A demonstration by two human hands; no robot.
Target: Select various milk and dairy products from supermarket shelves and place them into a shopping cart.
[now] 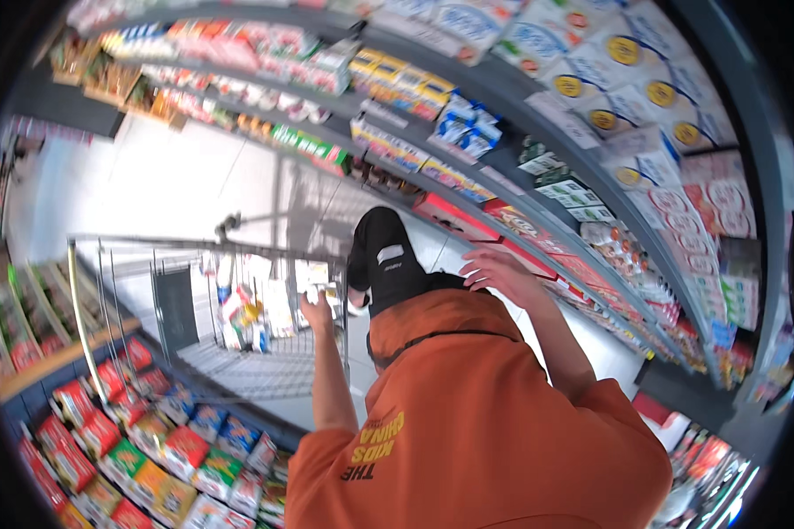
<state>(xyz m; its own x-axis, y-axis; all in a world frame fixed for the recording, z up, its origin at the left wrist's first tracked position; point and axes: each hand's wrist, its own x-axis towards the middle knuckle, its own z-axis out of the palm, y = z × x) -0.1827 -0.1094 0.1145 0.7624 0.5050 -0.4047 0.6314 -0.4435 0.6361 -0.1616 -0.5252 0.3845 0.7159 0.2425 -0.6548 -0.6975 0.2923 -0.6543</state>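
My left hand (317, 309) is at the near side of a wire shopping cart (274, 251), fingers partly curled. Whether it grips the cart or only hovers over it, I cannot tell. Several packaged goods (241, 314) in bright wrappers lie within the cart, blurred, and a dark panel (177, 307) shows at its far side. On the other side of my body, my right hand (506, 274) hangs in the air with fingers apart and nothing in it. Red cartons (456, 215) on the lowest shelf are the goods nearest to it.
Long grey shelving (536, 112) curves along the right, stacked with drink cartons and boxed packs (403, 86). At lower left, a low bin holds rows of snack bags (185, 449). Produce-like goods fill a sloped stand (33, 311) at far left. Pale floor tiles (192, 165) run ahead.
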